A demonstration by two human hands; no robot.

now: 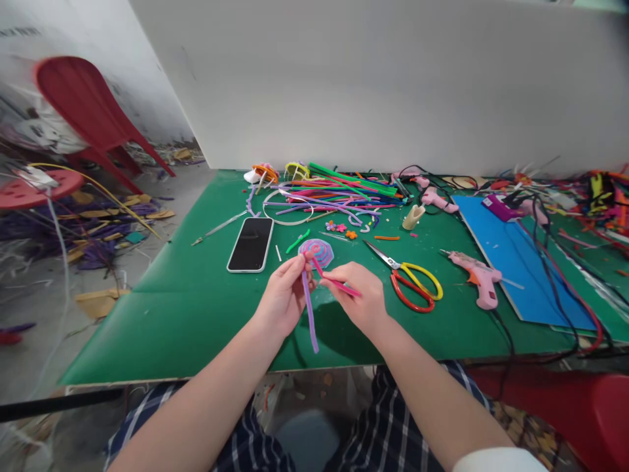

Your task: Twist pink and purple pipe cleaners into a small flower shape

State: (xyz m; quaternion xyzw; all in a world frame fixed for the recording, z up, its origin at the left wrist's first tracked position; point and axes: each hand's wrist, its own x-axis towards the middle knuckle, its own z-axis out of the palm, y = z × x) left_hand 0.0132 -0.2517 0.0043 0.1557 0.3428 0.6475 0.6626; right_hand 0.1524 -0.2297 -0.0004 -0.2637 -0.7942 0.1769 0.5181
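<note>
My left hand is closed, its thumb and fingers pinching a purple pipe cleaner whose free end hangs toward the table's front. My right hand is closed on a pink pipe cleaner, which slants up to the left fingertips. Just beyond the fingers is a round coil of pink, blue and purple pipe cleaner; whether it is held or lies on the table I cannot tell. Right of my hands lie scissors with one red and one yellow handle, blades apart. A short green twisted piece lies behind the coil.
A phone lies on the green table at left. Pipe cleaners are heaped at the back near small flowers. A pink glue gun with a trailing cable and a blue board are at right. A white panel stands behind.
</note>
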